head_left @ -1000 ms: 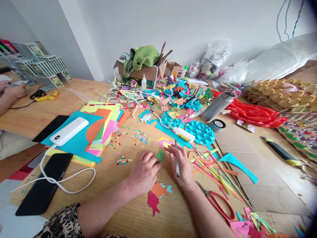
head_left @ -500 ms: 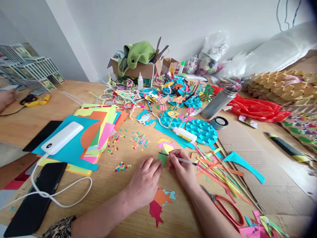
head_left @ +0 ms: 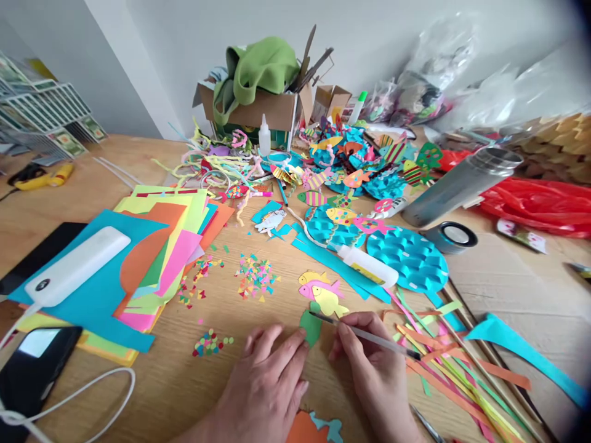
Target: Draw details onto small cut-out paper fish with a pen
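Observation:
My right hand (head_left: 372, 369) pinches a thin pen (head_left: 369, 335), its dark tip over a green paper cutout (head_left: 311, 325). My left hand (head_left: 265, 375) lies flat on the table, fingers spread a little, fingertips at the green cutout's lower left edge. Just above the green piece are overlapping yellow (head_left: 329, 301) and pink fish cutouts (head_left: 314, 288). An orange cutout (head_left: 305, 427) and a light blue one (head_left: 333, 427) show below, partly behind my left hand. Small piles of triangle confetti (head_left: 257, 275) and round dots (head_left: 210, 343) lie to the left.
Coloured paper sheets with a white power bank (head_left: 78, 264) and a phone (head_left: 39, 363) lie left. A glue bottle (head_left: 369, 266), blue paper discs (head_left: 407, 258), a metal flask (head_left: 462, 184) and paper strips (head_left: 452, 357) are right. A cardboard box (head_left: 253, 117) stands behind.
The view has moved closer, so the hands and table items look larger. The phone's screen now shows a bright area. The red fish cutout and most of the scissors have left view.

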Tool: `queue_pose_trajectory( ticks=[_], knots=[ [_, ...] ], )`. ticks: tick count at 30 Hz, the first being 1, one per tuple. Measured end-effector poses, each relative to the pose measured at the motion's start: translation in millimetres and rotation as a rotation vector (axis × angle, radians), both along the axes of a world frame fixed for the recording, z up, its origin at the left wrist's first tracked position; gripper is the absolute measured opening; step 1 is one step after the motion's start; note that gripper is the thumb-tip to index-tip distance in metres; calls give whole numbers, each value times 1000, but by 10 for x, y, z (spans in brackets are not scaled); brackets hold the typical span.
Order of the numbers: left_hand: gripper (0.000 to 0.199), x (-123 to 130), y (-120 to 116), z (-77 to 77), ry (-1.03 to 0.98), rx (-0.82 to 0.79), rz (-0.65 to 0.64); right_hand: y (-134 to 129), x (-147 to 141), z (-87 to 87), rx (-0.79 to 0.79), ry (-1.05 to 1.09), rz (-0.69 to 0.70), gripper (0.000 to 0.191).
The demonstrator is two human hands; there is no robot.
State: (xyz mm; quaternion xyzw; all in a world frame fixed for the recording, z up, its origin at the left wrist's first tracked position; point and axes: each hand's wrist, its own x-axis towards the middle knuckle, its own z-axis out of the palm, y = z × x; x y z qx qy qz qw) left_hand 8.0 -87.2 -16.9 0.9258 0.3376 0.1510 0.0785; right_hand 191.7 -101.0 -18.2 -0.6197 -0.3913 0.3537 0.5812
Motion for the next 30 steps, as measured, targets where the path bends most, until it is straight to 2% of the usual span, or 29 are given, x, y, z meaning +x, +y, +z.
queue_pose_trajectory(
  ticks=[5, 10, 19, 30],
  knots=[
    [35, 2, 15, 45, 0, 14, -7, 14, 7, 29, -15, -53, -48, 25],
    [35, 9, -9, 115, 48, -16, -9, -6, 2, 40, -57, -41, -30, 24],
    [38, 4, -52, 54, 41, -55, -21, 8, -1, 42, -61, -60, 25, 24],
    [39, 20, -84, 87, 35, -19, -24, 15, 3, 50, -64, -62, 44, 24]
  ],
)
